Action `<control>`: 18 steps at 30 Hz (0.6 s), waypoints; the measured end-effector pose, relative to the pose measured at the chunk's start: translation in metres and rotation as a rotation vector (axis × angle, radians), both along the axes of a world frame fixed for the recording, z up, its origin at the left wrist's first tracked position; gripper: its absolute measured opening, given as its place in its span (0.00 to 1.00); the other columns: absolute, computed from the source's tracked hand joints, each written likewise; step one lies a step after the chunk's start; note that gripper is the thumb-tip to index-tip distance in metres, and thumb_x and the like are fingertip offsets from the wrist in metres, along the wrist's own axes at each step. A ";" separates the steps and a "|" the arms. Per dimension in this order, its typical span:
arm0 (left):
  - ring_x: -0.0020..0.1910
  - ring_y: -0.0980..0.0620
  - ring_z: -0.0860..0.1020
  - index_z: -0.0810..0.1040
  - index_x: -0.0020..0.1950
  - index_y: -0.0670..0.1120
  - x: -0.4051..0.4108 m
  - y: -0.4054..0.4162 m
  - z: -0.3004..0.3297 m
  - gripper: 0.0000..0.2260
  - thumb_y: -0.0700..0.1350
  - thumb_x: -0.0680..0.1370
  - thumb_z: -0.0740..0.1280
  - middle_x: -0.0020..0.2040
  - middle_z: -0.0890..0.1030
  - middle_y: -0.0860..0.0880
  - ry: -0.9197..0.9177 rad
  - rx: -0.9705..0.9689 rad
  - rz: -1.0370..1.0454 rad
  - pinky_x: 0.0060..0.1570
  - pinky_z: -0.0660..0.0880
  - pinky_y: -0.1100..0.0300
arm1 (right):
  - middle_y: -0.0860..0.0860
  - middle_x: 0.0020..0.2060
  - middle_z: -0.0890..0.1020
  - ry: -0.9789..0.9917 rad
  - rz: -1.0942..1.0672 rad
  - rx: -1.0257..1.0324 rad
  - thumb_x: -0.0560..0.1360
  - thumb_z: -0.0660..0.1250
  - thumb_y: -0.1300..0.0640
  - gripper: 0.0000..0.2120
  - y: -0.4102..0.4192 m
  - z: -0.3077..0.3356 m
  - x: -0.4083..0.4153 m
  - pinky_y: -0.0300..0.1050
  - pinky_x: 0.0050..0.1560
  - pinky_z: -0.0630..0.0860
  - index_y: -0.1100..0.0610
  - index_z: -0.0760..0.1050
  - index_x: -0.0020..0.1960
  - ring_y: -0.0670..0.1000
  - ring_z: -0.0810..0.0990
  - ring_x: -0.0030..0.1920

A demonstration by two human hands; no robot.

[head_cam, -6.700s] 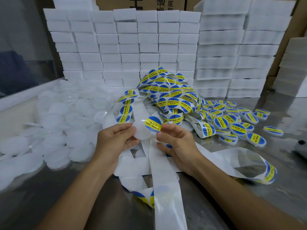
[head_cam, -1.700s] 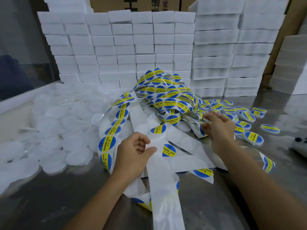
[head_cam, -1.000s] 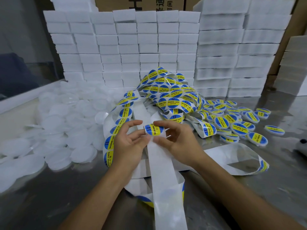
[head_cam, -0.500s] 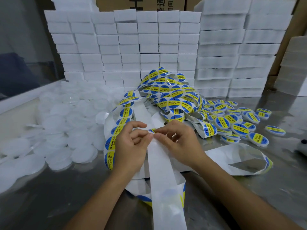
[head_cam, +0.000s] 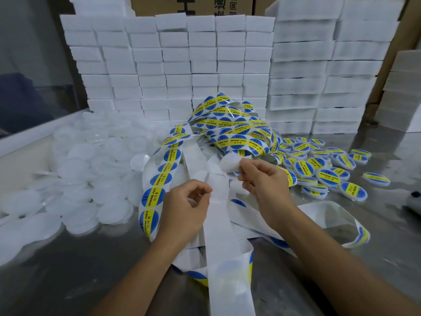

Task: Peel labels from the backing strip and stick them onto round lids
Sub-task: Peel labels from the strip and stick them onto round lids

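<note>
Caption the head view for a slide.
Left hand pinches backing strip; right hand lifts a peeled label.

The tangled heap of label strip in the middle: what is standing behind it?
Behind the heap of label strip stands a wall of stacked white boxes, and above them brown cartons with printed characters. The lowest boxes directly behind the heap are covered by it.

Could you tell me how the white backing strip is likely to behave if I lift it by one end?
The backing strip would probably flop and trail: it already lies in loose loops and twists on the table. It looks thin and light, so likely tangles easily.
</note>
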State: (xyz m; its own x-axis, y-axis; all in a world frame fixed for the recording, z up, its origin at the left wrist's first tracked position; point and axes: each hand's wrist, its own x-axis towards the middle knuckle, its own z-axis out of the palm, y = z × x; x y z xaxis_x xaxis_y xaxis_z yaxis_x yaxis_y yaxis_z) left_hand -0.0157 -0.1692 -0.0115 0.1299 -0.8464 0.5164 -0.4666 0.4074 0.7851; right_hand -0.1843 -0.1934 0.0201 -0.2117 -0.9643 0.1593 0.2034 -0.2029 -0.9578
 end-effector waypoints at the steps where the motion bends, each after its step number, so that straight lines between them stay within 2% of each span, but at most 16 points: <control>1: 0.36 0.62 0.78 0.81 0.39 0.55 0.000 0.000 -0.001 0.12 0.37 0.73 0.72 0.35 0.82 0.57 -0.017 0.024 0.011 0.34 0.73 0.73 | 0.50 0.34 0.84 -0.077 0.028 0.016 0.76 0.71 0.59 0.05 0.000 0.000 0.000 0.38 0.38 0.76 0.56 0.84 0.43 0.45 0.80 0.35; 5: 0.36 0.65 0.76 0.83 0.47 0.50 0.000 -0.002 -0.006 0.06 0.41 0.73 0.73 0.37 0.79 0.57 -0.120 0.100 0.031 0.37 0.71 0.75 | 0.53 0.43 0.85 -0.326 0.266 0.073 0.75 0.71 0.63 0.05 0.002 -0.004 0.009 0.42 0.46 0.79 0.57 0.85 0.46 0.47 0.83 0.42; 8: 0.48 0.59 0.75 0.83 0.56 0.50 0.000 -0.004 -0.010 0.10 0.47 0.75 0.72 0.46 0.74 0.56 -0.359 0.047 0.011 0.50 0.73 0.65 | 0.54 0.45 0.86 -0.316 0.368 0.120 0.72 0.72 0.66 0.07 0.004 -0.012 0.019 0.47 0.52 0.81 0.56 0.86 0.45 0.48 0.84 0.44; 9: 0.51 0.56 0.73 0.83 0.57 0.50 -0.001 -0.003 -0.010 0.11 0.48 0.75 0.71 0.48 0.72 0.56 -0.433 0.034 0.014 0.51 0.71 0.64 | 0.54 0.43 0.86 -0.305 0.373 0.128 0.72 0.72 0.67 0.08 0.004 -0.015 0.021 0.48 0.53 0.82 0.56 0.86 0.45 0.48 0.85 0.44; 11: 0.50 0.52 0.73 0.84 0.54 0.49 -0.001 0.000 -0.003 0.09 0.46 0.75 0.70 0.47 0.72 0.53 -0.530 -0.037 0.041 0.49 0.71 0.60 | 0.55 0.40 0.85 -0.298 0.363 0.154 0.72 0.71 0.68 0.09 0.003 -0.020 0.023 0.50 0.53 0.82 0.57 0.87 0.43 0.49 0.85 0.44; 13: 0.42 0.47 0.78 0.85 0.46 0.46 0.003 0.004 0.008 0.06 0.42 0.73 0.69 0.41 0.77 0.50 -0.579 -0.208 0.094 0.44 0.74 0.52 | 0.54 0.41 0.85 -0.310 0.353 0.191 0.72 0.72 0.66 0.07 0.002 -0.023 0.023 0.53 0.53 0.82 0.57 0.87 0.41 0.49 0.85 0.43; 14: 0.38 0.45 0.79 0.84 0.42 0.46 0.007 0.005 0.014 0.05 0.41 0.71 0.68 0.38 0.79 0.49 -0.576 -0.306 0.161 0.43 0.74 0.51 | 0.54 0.41 0.86 -0.323 0.350 0.202 0.72 0.73 0.64 0.06 0.001 -0.025 0.022 0.53 0.53 0.82 0.56 0.86 0.40 0.48 0.84 0.43; 16: 0.36 0.44 0.79 0.82 0.40 0.46 0.023 0.002 0.025 0.05 0.41 0.69 0.66 0.36 0.81 0.49 -0.531 -0.433 0.398 0.46 0.68 0.50 | 0.54 0.43 0.86 -0.344 0.345 0.210 0.71 0.74 0.63 0.04 -0.001 -0.026 0.020 0.55 0.52 0.82 0.57 0.86 0.40 0.47 0.84 0.42; 18: 0.43 0.43 0.78 0.81 0.45 0.47 0.049 -0.002 0.029 0.07 0.44 0.71 0.64 0.43 0.81 0.47 -0.477 -0.324 0.705 0.52 0.62 0.49 | 0.54 0.44 0.86 -0.350 0.336 0.207 0.73 0.72 0.65 0.06 -0.003 -0.027 0.018 0.56 0.53 0.82 0.59 0.84 0.49 0.47 0.85 0.41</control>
State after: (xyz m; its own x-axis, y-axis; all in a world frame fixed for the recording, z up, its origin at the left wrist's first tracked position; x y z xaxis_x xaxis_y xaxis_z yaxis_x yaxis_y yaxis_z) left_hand 0.0330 -0.1716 0.0177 0.2737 -0.4561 0.8468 -0.9372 0.0712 0.3413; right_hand -0.1660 -0.1959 -0.0065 0.1083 -0.9919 -0.0664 0.5400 0.1148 -0.8338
